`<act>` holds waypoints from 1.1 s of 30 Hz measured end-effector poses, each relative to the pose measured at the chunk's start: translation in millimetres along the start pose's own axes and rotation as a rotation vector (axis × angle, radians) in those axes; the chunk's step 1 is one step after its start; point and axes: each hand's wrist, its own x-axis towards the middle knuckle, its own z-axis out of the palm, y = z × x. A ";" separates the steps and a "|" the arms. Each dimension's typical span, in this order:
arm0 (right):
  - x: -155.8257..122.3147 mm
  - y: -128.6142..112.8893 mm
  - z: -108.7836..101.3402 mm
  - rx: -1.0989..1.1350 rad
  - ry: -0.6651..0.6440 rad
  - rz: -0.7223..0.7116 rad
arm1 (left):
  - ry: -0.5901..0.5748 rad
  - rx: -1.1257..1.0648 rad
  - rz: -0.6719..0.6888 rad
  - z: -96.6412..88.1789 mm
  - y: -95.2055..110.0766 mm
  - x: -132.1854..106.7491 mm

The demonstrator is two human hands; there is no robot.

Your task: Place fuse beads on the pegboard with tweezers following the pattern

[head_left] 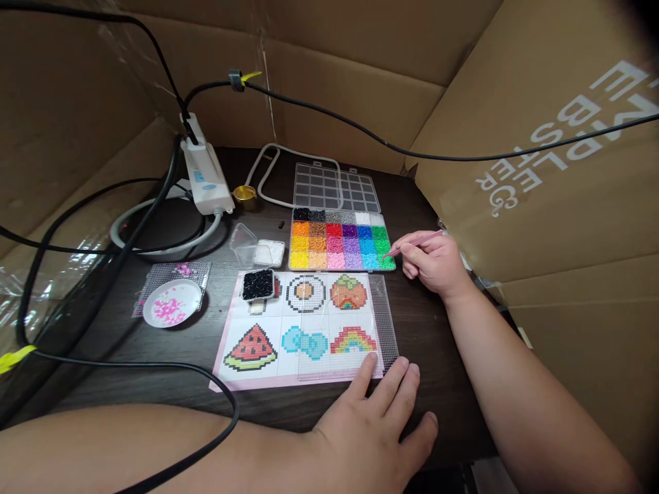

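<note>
My right hand (435, 264) pinches a pair of pink tweezers (421, 240), whose tips reach the green beads at the right edge of the bead box (360, 269). The box is divided into compartments of many colours, with its clear lid open behind it. My left hand (373, 418) lies with fingers spread, fingertips at the lower right edge of a clear pegboard (340, 372). Under the board is a pattern sheet (247, 377) with a watermelon, an egg, a persimmon-like fruit, a bow and a rainbow. Whether beads sit in the tweezer tips is too small to tell.
A tub of black beads (258, 285) stands on the sheet, near a tub of white beads (270, 253). A white dish (191, 291) of pink and white beads rests left. Black cables (329, 113) and a power strip (209, 175) lie around; cardboard walls (355, 62) enclose the table.
</note>
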 end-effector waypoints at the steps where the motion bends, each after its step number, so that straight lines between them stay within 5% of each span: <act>1: -0.1 0.1 0.1 0.002 0.001 0.001 | -0.002 0.000 -0.002 0.1 -0.2 0.1; 33: -6.6 -15.8 9.9 0.049 0.026 0.001 | -0.032 -0.032 -0.001 -2.0 -0.8 1.2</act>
